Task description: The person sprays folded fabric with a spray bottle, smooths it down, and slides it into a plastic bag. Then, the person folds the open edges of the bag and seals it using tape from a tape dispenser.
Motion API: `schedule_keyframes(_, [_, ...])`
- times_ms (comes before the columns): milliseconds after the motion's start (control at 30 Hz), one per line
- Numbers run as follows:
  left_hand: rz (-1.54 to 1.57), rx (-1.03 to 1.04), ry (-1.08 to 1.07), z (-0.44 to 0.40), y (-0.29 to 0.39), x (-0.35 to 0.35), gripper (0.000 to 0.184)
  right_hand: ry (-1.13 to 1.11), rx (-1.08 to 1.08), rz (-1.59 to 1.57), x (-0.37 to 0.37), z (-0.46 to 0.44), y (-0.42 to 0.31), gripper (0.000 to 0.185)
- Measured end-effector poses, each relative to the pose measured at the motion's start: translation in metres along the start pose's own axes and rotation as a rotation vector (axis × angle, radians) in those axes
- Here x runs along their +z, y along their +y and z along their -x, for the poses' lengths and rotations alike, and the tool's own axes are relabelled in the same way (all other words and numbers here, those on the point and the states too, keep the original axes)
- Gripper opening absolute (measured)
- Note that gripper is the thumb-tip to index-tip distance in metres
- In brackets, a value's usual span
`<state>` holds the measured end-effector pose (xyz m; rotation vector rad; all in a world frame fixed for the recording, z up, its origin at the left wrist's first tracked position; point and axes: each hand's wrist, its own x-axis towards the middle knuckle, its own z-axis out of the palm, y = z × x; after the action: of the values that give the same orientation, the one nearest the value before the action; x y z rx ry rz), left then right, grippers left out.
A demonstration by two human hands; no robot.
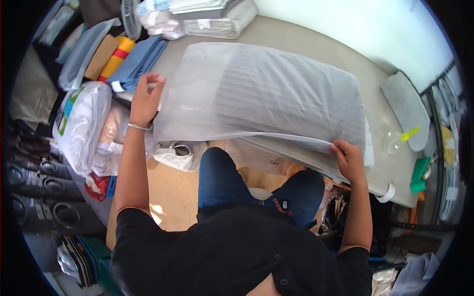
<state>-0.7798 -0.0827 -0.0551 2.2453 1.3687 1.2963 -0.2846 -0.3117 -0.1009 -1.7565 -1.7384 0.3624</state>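
A large translucent plastic bag (192,93) lies across the table, with a folded grey striped cloth (286,93) inside its middle and right part. My right hand (348,159) pinches the bag's near edge at the right, beside the cloth's near right corner. At the bag's left end is my left hand (146,98), raised with fingers bent and thumb apart; no object shows between them. White sheets stick out from under the bag's right side.
Folded blue cloth (138,61) and wrapped packets (81,128) lie at the left. More packages (212,24) stand at the back. On the right are a grey pad (406,111), a yellow-green-handled item (410,133) and a green object (419,175). A white wall (355,24) rises behind.
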Motion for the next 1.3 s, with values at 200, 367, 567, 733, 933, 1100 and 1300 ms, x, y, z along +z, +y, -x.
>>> schedule_keyframes(200, [0.793, -1.243, -0.795, 0.066, -0.077, -0.003, 0.075, -0.009, -0.076, 0.096, 0.000, 0.002, 0.006, 0.013])
schedule_keyframes(367, [1.144, -1.074, -0.889, 0.069, -0.121, 0.039, 0.030, 0.045, -0.138, 0.030, 0.012, 0.004, 0.036, 0.018])
schedule_keyframes(567, [0.595, -1.007, -0.921, 0.057, -0.170, 0.063, 0.026, 0.015, -0.128, 0.003, 0.014, 0.006, 0.043, 0.019])
schedule_keyframes(733, [0.427, -0.736, -0.348, 0.037, -0.114, 0.015, 0.072, 0.037, -0.137, -0.086, 0.017, 0.006, 0.056, 0.017])
schedule_keyframes(933, [0.607, -0.697, -0.526, 0.022, -0.060, 0.019, 0.064, 0.016, -0.177, 0.020, 0.012, 0.009, 0.052, 0.014])
schedule_keyframes(1100, [0.059, -0.499, -0.440, 0.041, -0.060, 0.007, 0.056, 0.044, -0.140, 0.124, 0.007, 0.015, 0.015, 0.012])
schedule_keyframes(1300, [-0.022, -0.421, -0.334, 0.044, -0.059, 0.001, 0.037, 0.040, -0.128, 0.113, 0.003, 0.014, -0.001, 0.011])
